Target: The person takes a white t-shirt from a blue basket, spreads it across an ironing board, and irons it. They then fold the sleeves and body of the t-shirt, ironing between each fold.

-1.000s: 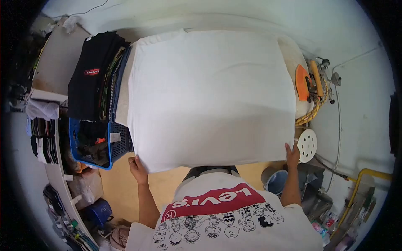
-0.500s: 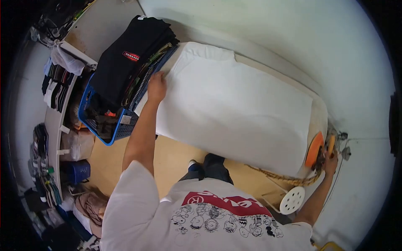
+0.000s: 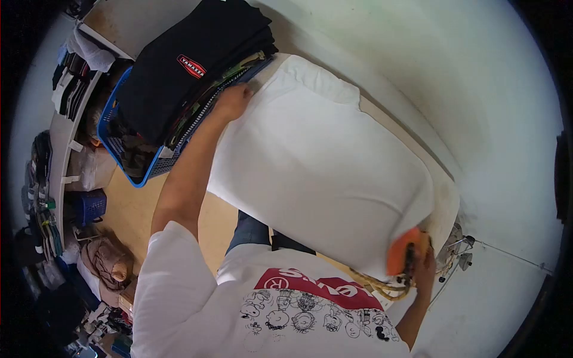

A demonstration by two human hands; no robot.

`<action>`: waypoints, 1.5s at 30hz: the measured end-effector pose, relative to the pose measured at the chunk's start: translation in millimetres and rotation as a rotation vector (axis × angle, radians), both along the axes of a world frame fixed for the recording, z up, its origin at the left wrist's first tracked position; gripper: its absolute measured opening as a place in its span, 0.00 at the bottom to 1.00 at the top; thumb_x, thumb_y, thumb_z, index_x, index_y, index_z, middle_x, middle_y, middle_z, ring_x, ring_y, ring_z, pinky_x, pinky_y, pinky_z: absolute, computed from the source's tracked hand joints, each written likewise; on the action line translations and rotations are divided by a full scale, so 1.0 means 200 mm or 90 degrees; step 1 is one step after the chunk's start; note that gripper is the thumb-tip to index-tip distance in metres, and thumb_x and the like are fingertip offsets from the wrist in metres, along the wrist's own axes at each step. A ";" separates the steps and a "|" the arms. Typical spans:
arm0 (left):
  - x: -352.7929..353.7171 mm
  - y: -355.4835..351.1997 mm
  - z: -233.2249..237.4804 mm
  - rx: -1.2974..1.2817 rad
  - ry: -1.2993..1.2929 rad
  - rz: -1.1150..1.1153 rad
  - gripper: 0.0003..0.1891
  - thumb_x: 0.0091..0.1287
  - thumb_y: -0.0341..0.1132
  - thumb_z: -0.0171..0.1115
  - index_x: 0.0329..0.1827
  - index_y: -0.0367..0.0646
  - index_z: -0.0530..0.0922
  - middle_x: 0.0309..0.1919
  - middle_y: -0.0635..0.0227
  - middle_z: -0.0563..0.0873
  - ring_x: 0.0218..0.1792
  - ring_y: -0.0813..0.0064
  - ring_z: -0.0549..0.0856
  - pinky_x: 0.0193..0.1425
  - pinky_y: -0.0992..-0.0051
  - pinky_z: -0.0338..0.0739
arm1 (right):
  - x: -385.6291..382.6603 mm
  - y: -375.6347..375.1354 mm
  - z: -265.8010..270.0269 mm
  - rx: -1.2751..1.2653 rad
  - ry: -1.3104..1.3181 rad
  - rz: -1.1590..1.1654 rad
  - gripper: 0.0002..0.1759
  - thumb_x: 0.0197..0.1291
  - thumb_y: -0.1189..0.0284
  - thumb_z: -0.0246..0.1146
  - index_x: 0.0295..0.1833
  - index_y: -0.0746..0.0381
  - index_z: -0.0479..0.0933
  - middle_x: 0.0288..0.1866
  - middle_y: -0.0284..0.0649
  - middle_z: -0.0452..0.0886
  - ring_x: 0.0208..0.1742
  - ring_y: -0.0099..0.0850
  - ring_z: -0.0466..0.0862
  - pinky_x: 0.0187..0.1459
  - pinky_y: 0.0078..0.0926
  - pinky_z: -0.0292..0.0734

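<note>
A white shirt (image 3: pixel 322 155) is spread over the ironing board (image 3: pixel 446 194), with soft creases toward its right end. My left hand (image 3: pixel 234 101) is closed at the shirt's left edge, right beside a stack of folded dark clothes (image 3: pixel 197 65); its fingertips are partly hidden. My right hand (image 3: pixel 425 269) is wrapped round the handle of an orange iron (image 3: pixel 401 253), slightly blurred. The iron is at the near right corner of the shirt, and a yellowish cord (image 3: pixel 382 287) trails from it.
The folded stack rests on a blue plastic basket (image 3: pixel 138 179) at the left. Shelves of folded clothes (image 3: pixel 73 80) line the far left. A wall (image 3: pixel 507 209) runs behind the board, with metal fittings (image 3: pixel 459 253) at its right end. A brown cloth bundle (image 3: pixel 113 259) is at lower left.
My right hand has brought the iron from the board's right end leftward and nearer my body, onto the shirt's corner. Creases now show there. My left hand stays at the left edge.
</note>
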State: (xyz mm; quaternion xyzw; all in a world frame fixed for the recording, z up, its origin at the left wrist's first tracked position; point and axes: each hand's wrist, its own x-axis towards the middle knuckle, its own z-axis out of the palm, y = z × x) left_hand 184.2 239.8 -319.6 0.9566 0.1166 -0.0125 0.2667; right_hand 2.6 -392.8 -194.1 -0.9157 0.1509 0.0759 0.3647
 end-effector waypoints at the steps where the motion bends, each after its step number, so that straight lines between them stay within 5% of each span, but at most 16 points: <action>1: 0.07 -0.01 -0.03 -0.001 -0.058 -0.023 0.16 0.69 0.42 0.57 0.41 0.35 0.79 0.40 0.45 0.84 0.45 0.47 0.83 0.48 0.57 0.75 | 0.01 0.15 -0.03 0.028 -0.085 0.154 0.23 0.64 0.61 0.66 0.57 0.66 0.74 0.33 0.35 0.83 0.29 0.28 0.82 0.33 0.29 0.79; 3: 0.24 -0.05 -0.05 -0.032 -0.060 -0.036 0.18 0.69 0.45 0.58 0.45 0.37 0.81 0.43 0.45 0.84 0.47 0.48 0.83 0.51 0.59 0.76 | 0.06 0.53 0.02 -0.035 0.106 0.270 0.27 0.62 0.61 0.68 0.64 0.60 0.74 0.47 0.49 0.86 0.44 0.42 0.87 0.46 0.35 0.80; 5: 0.39 -0.14 0.06 -0.125 -0.018 -0.022 0.20 0.68 0.47 0.60 0.47 0.36 0.81 0.45 0.46 0.85 0.50 0.52 0.84 0.55 0.62 0.75 | 0.13 0.99 0.05 -0.120 0.213 0.397 0.28 0.59 0.57 0.68 0.63 0.54 0.75 0.42 0.50 0.86 0.42 0.45 0.87 0.42 0.37 0.82; 9: 0.62 -0.22 0.04 -0.221 0.004 -0.047 0.22 0.65 0.44 0.63 0.54 0.35 0.79 0.52 0.48 0.84 0.56 0.53 0.82 0.61 0.62 0.74 | 0.27 1.66 0.06 -0.188 0.122 0.629 0.28 0.57 0.48 0.66 0.58 0.53 0.77 0.37 0.47 0.85 0.36 0.46 0.86 0.36 0.44 0.82; 18: 0.81 -0.28 0.17 -0.484 0.054 -0.023 0.24 0.65 0.39 0.62 0.62 0.35 0.74 0.58 0.51 0.80 0.58 0.58 0.79 0.62 0.66 0.73 | 0.97 2.13 -0.11 -0.235 -0.038 0.452 0.31 0.61 0.47 0.62 0.60 0.58 0.76 0.44 0.54 0.84 0.42 0.51 0.85 0.44 0.46 0.79; 23: 0.79 -0.25 0.39 -0.530 0.052 -0.076 0.25 0.67 0.43 0.61 0.63 0.38 0.75 0.58 0.57 0.80 0.57 0.63 0.78 0.62 0.70 0.70 | 1.19 2.11 -0.15 -0.144 -0.098 0.391 0.33 0.58 0.45 0.63 0.55 0.63 0.80 0.39 0.57 0.84 0.43 0.52 0.84 0.44 0.45 0.78; 28: 0.76 -0.38 0.45 -0.398 -0.002 -0.258 0.18 0.70 0.40 0.59 0.57 0.40 0.79 0.53 0.60 0.84 0.54 0.69 0.80 0.61 0.70 0.71 | 0.58 2.05 -0.15 -0.148 0.073 0.482 0.32 0.59 0.43 0.61 0.58 0.57 0.76 0.36 0.52 0.85 0.38 0.50 0.86 0.42 0.46 0.81; 32: 0.56 -0.75 0.38 -0.190 -0.038 -0.556 0.11 0.69 0.34 0.60 0.51 0.40 0.80 0.50 0.62 0.84 0.47 0.65 0.83 0.54 0.70 0.76 | 0.10 1.92 -0.03 -0.153 0.074 0.451 0.29 0.61 0.43 0.61 0.58 0.51 0.75 0.32 0.46 0.84 0.32 0.45 0.86 0.34 0.45 0.80; 34: 0.33 -0.97 0.25 -0.191 -0.170 -0.748 0.12 0.60 0.27 0.62 0.46 0.46 0.82 0.47 0.64 0.81 0.49 0.62 0.81 0.56 0.64 0.75 | -0.04 1.80 -0.04 -0.138 0.096 0.371 0.29 0.60 0.44 0.61 0.58 0.52 0.75 0.32 0.46 0.84 0.31 0.44 0.86 0.33 0.44 0.80; 36: 0.11 -1.20 0.24 -0.029 -0.136 -0.991 0.12 0.58 0.26 0.61 0.45 0.47 0.82 0.45 0.64 0.80 0.52 0.61 0.79 0.58 0.62 0.73 | -0.10 1.68 -0.05 -0.116 0.115 0.299 0.29 0.60 0.44 0.61 0.59 0.52 0.75 0.32 0.46 0.84 0.31 0.44 0.86 0.31 0.43 0.80; 39: -0.07 -1.34 0.15 -0.021 -0.245 -1.160 0.13 0.56 0.25 0.60 0.44 0.46 0.82 0.44 0.62 0.80 0.51 0.58 0.79 0.57 0.61 0.73 | -0.16 1.54 -0.07 -0.135 0.156 0.225 0.32 0.60 0.43 0.62 0.60 0.55 0.74 0.32 0.45 0.85 0.31 0.44 0.86 0.30 0.40 0.80; 43: -0.04 -1.51 0.16 -0.012 -0.171 -1.304 0.13 0.56 0.26 0.60 0.44 0.44 0.81 0.44 0.60 0.80 0.51 0.56 0.79 0.57 0.60 0.73 | -0.17 1.45 -0.07 -0.046 0.091 0.215 0.31 0.61 0.46 0.62 0.56 0.60 0.72 0.32 0.48 0.84 0.33 0.46 0.86 0.33 0.42 0.81; 45: -0.01 -1.64 0.30 0.143 0.042 -1.240 0.13 0.57 0.27 0.60 0.46 0.43 0.81 0.46 0.58 0.79 0.51 0.55 0.79 0.57 0.59 0.73 | -0.15 1.42 -0.06 -0.010 0.075 0.213 0.29 0.62 0.48 0.62 0.53 0.62 0.72 0.33 0.50 0.85 0.35 0.48 0.87 0.35 0.44 0.81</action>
